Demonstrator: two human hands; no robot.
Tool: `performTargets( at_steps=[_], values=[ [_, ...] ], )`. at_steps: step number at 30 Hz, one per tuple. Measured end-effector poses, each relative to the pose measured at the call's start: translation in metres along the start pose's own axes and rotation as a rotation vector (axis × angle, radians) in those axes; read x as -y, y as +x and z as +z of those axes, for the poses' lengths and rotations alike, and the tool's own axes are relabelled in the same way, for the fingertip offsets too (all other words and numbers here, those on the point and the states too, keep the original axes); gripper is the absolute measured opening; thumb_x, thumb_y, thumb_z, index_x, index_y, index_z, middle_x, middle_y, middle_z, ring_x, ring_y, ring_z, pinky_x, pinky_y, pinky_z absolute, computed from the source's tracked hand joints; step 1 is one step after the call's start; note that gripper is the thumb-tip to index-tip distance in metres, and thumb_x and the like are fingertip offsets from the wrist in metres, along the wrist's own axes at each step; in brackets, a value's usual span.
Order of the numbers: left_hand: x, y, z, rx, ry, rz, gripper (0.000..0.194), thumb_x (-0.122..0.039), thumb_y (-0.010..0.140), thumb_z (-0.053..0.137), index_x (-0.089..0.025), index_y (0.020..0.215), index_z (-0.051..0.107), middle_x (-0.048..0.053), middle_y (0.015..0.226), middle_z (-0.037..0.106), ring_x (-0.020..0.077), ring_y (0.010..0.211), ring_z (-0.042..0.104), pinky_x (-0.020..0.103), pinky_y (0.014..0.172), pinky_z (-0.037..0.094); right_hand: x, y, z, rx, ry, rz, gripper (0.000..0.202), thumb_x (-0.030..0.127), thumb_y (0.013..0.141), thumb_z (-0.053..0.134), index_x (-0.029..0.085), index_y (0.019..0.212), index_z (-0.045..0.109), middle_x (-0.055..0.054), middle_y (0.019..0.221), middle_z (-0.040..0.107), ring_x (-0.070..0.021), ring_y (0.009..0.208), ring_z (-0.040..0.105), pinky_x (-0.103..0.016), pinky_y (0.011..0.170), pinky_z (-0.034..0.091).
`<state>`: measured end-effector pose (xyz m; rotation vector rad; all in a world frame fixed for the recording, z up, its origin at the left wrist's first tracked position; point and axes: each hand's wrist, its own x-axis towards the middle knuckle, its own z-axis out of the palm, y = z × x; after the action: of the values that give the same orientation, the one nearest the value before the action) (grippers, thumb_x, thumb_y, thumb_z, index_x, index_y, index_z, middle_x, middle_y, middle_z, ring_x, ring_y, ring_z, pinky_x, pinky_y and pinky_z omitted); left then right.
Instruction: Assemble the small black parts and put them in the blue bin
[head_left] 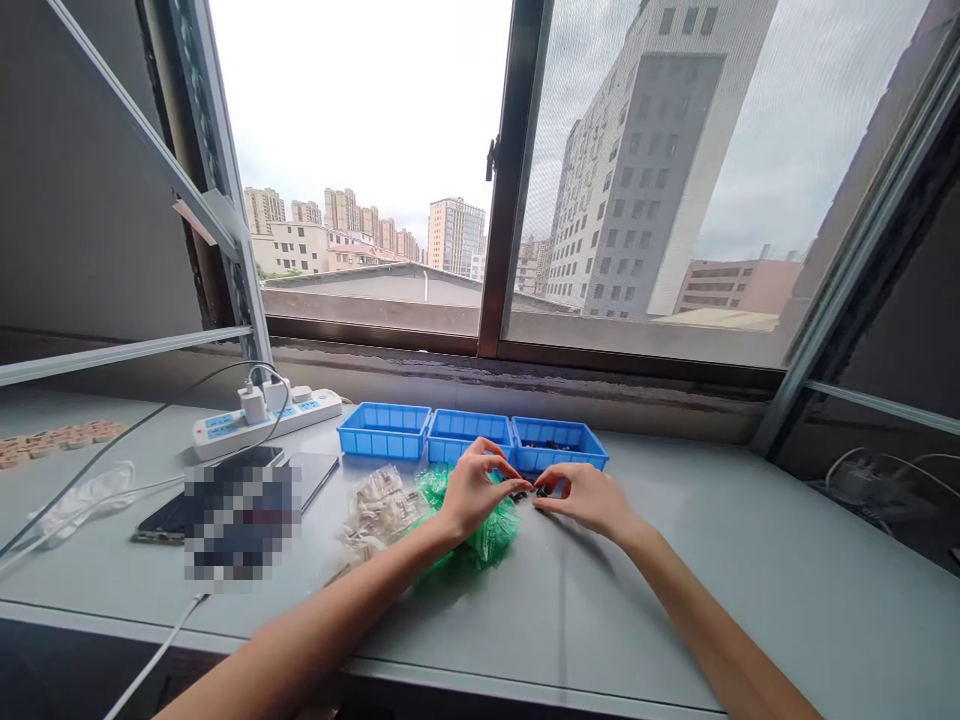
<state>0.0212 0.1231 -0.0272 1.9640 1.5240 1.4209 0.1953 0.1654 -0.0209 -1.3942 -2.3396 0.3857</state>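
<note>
My left hand [478, 486] is closed in a pinch above the green plastic bag [496, 535], its fingertips almost meeting those of the other hand. Facing it, my right hand [583, 496] pinches a small black part [546, 491] between thumb and fingers. Dark bits [519, 495] show by the left fingertips; whether these fingers grip one, I cannot make out. Just behind the hands, a blue bin [559, 462] holds several small black pieces. A clear plastic bag with pale contents [382, 505] lies left of the green one.
Two more blue bins [384, 445] stand in the same row below the window. On the left are a white power strip [319, 406] with chargers, a phone [161, 512], cables and several flat tan pieces [64, 440]. Metal frame posts [787, 395] rise at both sides.
</note>
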Motion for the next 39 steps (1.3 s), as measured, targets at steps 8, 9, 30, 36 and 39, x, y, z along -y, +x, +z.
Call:
performTargets(
  at_steps=[8,9,30,36,39],
  values=[
    [0.006,0.002,0.001,-0.047,0.003,0.067,0.032,-0.042,0.08,0.056,-0.018,0.061,0.064,0.004,0.079,0.057,0.015,0.076,0.056,0.029,0.072,0.045,0.003,0.0,0.002,-0.008,0.029,0.008,0.015,0.03,0.069,0.06,0.028,0.081,0.069,0.004,0.085,0.071,-0.0168,0.072,0.062,-0.026,0.063,0.038],
    [0.006,0.002,0.001,-0.044,0.018,0.073,0.03,-0.041,0.079,0.058,-0.018,0.061,0.064,0.003,0.079,0.057,0.0148,0.076,0.056,0.028,0.072,0.045,0.004,0.0,0.003,-0.01,0.023,0.008,0.016,0.029,0.069,0.059,0.028,0.082,0.069,0.004,0.085,0.071,-0.0166,0.072,0.062,-0.026,0.063,0.038],
    [-0.002,-0.008,0.002,0.186,0.623,0.291,0.013,-0.026,0.081,0.056,-0.019,0.075,0.065,0.004,0.087,0.057,0.0185,0.082,0.054,0.031,0.071,0.04,0.011,-0.001,0.006,-0.059,0.051,-0.032,0.02,0.029,0.071,0.056,0.029,0.088,0.067,0.005,0.084,0.071,-0.0158,0.067,0.062,-0.027,0.06,0.039],
    [-0.006,-0.008,0.002,0.152,0.662,0.193,0.017,-0.027,0.084,0.05,-0.018,0.077,0.062,0.005,0.089,0.058,0.0206,0.085,0.053,0.034,0.073,0.04,0.009,0.006,0.013,-0.192,0.379,-0.003,0.027,0.031,0.069,0.056,0.024,0.094,0.065,0.0,0.085,0.069,-0.0112,0.052,0.057,-0.026,0.053,0.043],
    [-0.006,-0.007,0.002,0.104,0.648,0.144,0.013,-0.027,0.083,0.05,-0.018,0.083,0.059,0.006,0.091,0.058,0.0211,0.085,0.053,0.034,0.074,0.04,0.007,0.009,0.016,-0.168,0.653,0.03,0.033,0.034,0.067,0.059,0.02,0.097,0.063,-0.003,0.087,0.068,-0.0088,0.045,0.053,-0.022,0.041,0.039]
  ],
)
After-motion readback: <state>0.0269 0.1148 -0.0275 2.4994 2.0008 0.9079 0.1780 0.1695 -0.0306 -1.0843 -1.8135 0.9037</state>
